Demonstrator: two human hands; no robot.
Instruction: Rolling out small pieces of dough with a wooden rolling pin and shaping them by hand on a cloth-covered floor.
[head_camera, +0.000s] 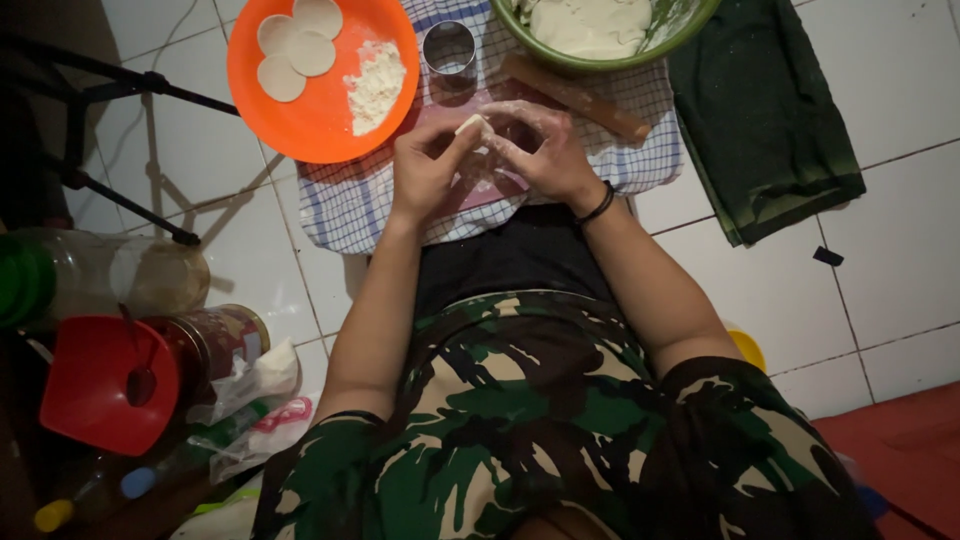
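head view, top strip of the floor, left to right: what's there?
Orange plate with dough discs and flour pile → metal ring cutter → green bowl of dough → dark green cloth.

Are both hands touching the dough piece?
Touching. The head view shows the left hand and right hand pinching the small dough piece between their fingertips, above the checked cloth.

1. Light is brightest at the top of the frame, on the white tiled floor (880, 200) and the orange plate (300, 110).
2. The lower frame and left edge fall into dim shadow.
3. A stand (110, 90) casts thin, crisp shadows across the tiles.
4. The bottles (110, 275) at left look soft and murky.
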